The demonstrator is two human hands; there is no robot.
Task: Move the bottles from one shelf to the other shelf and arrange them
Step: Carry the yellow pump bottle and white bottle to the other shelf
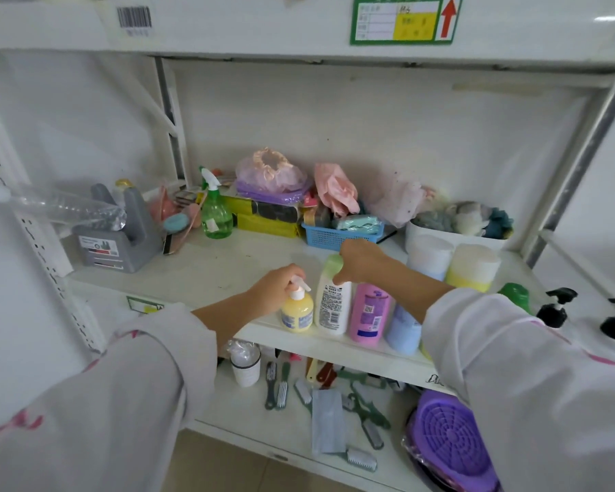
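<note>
A: Middle shelf [199,275], front edge, going rightward?

B: Yellow pump bottle [297,310]; white bottle with a green cap [332,296]; pink bottle [370,312]; pale blue bottle [403,330], partly hidden behind the right sleeve. All upright, side by side in a row, each touching or just beside its neighbour.

A: Hands?

B: Left hand [276,291] is on the pump head of the yellow bottle, fingers curled round it. Right hand [361,261] is on the green cap of the white bottle, fingers curled over the top of it.

A: Behind the row?

B: Two squat containers, one white over blue [428,255], one cream over yellow [471,266], side by side. Further right, a green bottle [517,296] and two black pump heads [556,307].

A: Back of the shelf?

B: Green spray bottle [215,211], grey jug [121,236], blue basket [331,237], pink and clear plastic bags [270,172], a white tub of cloths [458,221].

A: Lower shelf [263,431]?

B: Brushes [277,385], a white cup [245,371], a purple round strainer [451,438].
</note>
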